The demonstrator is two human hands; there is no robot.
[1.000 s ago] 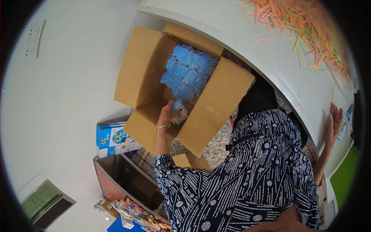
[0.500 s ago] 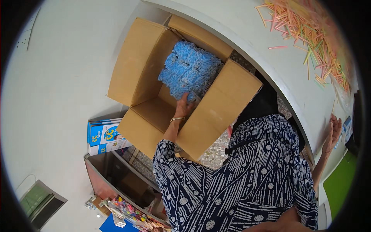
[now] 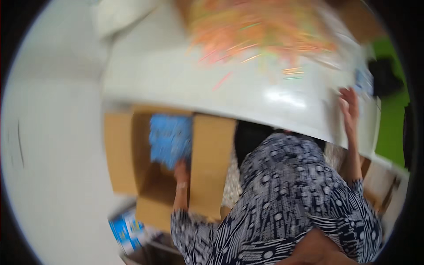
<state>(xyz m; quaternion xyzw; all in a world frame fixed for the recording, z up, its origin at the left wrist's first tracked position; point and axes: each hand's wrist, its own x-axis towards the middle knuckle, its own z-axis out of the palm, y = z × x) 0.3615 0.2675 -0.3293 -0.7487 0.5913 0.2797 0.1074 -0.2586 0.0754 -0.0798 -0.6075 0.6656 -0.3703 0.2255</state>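
Inside the open cardboard box, blue patterned packets with ragged edges lie stacked in rows. My left hand reaches into the box at the near end of this stack. Its fingers are smeared by motion, so whether they grip a packet is hidden. Over the right end of the white table is my right hand, fingers stretched out and holding nothing that I can see.
A large heap of thin pastel sticks, like cut straws, covers the far side of the table, with a few loose ones nearer. Blue-and-white printed packs stand just below the box. A green surface lies at the far right.
The view has swung round to the right, putting the box lower left and the stick heap at top centre. My left hand stays at the blue packets, my right by the table edge.
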